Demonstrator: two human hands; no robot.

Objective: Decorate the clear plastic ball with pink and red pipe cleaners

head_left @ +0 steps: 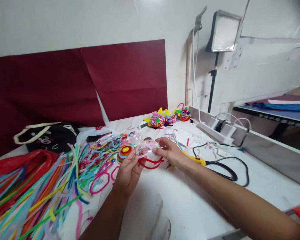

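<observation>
Clear plastic shell [145, 148] pinched between fingertips of left hand [128, 171] and right hand [171, 153], over white table [190, 200], above red pipe-cleaner loop [150, 164]; heap of coloured pipe cleaners [40, 186] at left, yellow glue gun [193, 160] by right wrist

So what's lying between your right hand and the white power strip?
Head view: pipe-cleaner scraps and a black cable lie there; the yellow glue gun sits by the right hand, which pinches a clear pink piece with the left hand.

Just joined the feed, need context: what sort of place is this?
Likely a small craft workbench: heaped coloured pipe cleaners on the white table, finished ornaments by the wall, a yellow corded tool beside the right hand.
</observation>
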